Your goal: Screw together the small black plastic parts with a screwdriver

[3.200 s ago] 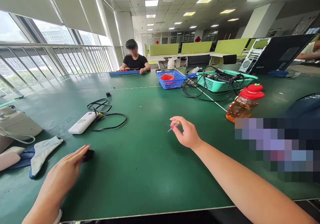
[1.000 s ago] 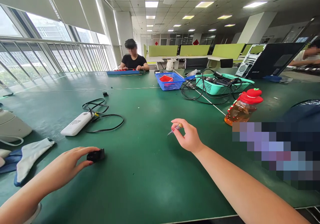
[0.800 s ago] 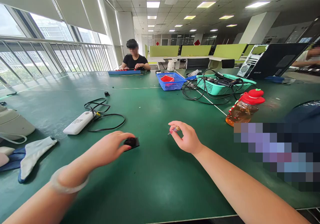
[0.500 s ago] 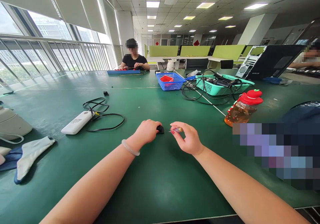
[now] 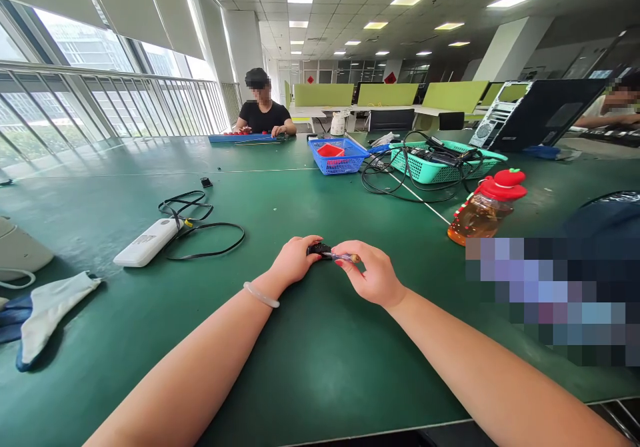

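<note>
My left hand [image 5: 296,258] is closed on a small black part [image 5: 320,250], its thumb and fingers gripping the left end just above the green table [image 5: 310,367]. What kind of part it is cannot be made out. In my right hand [image 5: 373,270] a slim screwdriver [image 5: 347,257] with a see-through purplish handle is pinched between thumb and fingers. Its shaft points left and meets the black part, though the tip itself is hard to see.
To the left lie a white power bank [image 5: 149,242] with a black cable and a pair of gloves [image 5: 55,314]. A red-capped bottle [image 5: 483,210], a blue basket [image 5: 337,162] and a green basket of cables [image 5: 435,174] stand beyond my right hand. Another person [image 5: 265,110] sits opposite.
The screwdriver has moved left, from a small gap to meeting the black part. My left hand has tipped the part up. The whole view has shifted slightly.
</note>
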Demonstrator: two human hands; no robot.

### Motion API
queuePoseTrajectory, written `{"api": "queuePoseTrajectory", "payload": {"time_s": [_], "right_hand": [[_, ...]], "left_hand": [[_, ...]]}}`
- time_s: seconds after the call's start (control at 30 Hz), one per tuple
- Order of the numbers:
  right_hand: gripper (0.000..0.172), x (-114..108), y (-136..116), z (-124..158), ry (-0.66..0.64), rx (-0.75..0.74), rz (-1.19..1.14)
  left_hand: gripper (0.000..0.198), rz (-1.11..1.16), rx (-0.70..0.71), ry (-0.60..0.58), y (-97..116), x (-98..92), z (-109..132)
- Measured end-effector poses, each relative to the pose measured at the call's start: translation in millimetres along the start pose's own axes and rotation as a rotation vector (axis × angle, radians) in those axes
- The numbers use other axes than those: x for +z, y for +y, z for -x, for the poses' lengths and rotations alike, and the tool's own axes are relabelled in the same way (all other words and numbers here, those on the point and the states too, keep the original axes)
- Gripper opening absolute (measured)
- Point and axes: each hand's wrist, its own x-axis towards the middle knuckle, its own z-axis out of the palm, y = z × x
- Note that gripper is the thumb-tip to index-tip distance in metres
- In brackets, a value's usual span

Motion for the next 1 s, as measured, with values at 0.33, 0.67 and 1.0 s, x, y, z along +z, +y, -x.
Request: {"api": "queuePoseTrajectory", "payload": {"time_s": [0.33, 0.67, 1.0], "right_hand": [[0.016, 2, 6, 1, -0.035, -0.058, -0.020], [0.027, 2, -11, -5, -0.313, -0.365, 0.127], [0.027, -1, -3, -4, -0.209, -0.259, 0.068]], "left_hand": [[0.034, -0.002, 0.006, -0.011, 1, -2.6, 0], [0.036, -0.005, -0.007, 0.001, 0, -1.5, -1], [0.041, -0.004, -0.001, 0.008, -3, 0.5, -3]]}}
